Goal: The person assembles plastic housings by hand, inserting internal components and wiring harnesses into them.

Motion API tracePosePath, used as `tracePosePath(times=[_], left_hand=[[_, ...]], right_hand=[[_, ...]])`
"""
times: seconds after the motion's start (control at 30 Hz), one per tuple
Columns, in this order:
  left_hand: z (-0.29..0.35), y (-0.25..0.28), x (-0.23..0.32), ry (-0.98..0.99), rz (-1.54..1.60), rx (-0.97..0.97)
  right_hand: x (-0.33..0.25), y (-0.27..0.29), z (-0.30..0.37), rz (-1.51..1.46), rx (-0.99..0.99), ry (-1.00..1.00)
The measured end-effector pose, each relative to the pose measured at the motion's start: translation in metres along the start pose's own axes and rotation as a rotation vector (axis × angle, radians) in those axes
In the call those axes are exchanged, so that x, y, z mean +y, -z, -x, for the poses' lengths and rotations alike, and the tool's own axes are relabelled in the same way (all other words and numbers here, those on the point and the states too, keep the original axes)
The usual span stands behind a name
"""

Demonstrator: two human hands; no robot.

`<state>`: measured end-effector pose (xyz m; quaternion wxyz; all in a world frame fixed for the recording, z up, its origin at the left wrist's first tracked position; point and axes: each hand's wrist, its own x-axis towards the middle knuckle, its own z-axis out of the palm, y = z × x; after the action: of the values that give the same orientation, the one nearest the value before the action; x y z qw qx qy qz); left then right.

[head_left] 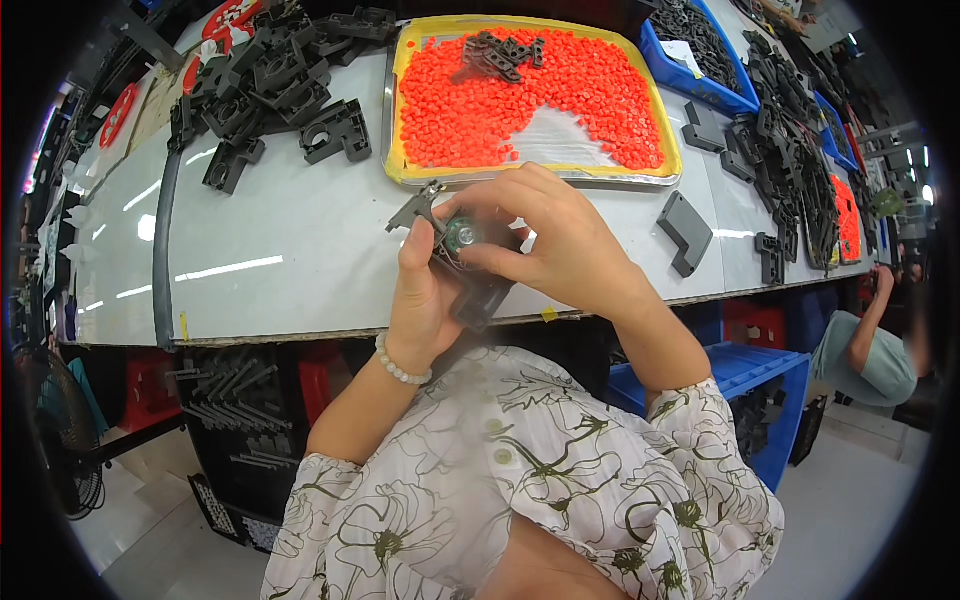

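A dark grey plastic housing [482, 302] is held between my two hands, just above the near part of the table. My left hand [422, 300] grips it from the left, with the thumb raised along its side. On the right, my right hand [565, 235] curves over the top, its thumb and fingers closed around the upper part. A round greenish part [461, 236] with a shiny centre shows between the fingers. A small dark bracket [412, 212] with a metal end juts out above my left thumb. My fingers hide much of the housing.
Ahead stands a metal tray [670, 130] with yellow edging, holding small red pieces and a few dark parts. Dark housings [270, 85] are heaped at the far left. An L-shaped dark cover [685, 233] lies to the right, near a blue bin [740, 100] of dark parts.
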<state>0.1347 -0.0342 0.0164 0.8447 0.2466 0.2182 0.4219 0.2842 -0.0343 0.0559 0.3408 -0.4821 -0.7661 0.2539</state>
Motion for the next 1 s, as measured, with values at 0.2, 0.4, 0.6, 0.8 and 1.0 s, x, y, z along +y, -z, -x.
tracePosePath(times=[0.2,0.4,0.6,0.8,1.0], left_hand=[[-0.003,0.003,-0.004,0.006,-0.003,0.023],[-0.003,-0.001,-0.003,0.004,0.007,0.053],[-0.002,0.002,-0.004,0.006,-0.039,0.057],[-0.004,0.010,-0.005,-0.012,0.085,-0.043],[-0.005,0.007,-0.004,0.012,0.107,0.004]], right_hand=[[-0.001,-0.002,0.003,0.046,0.021,-0.026],[-0.001,-0.003,0.004,0.067,0.048,-0.011],[-0.001,-0.003,0.004,-0.017,0.018,-0.060],[0.001,0.004,0.003,-0.221,-0.076,-0.094],[0.002,0.014,0.001,-0.355,-0.167,-0.174]])
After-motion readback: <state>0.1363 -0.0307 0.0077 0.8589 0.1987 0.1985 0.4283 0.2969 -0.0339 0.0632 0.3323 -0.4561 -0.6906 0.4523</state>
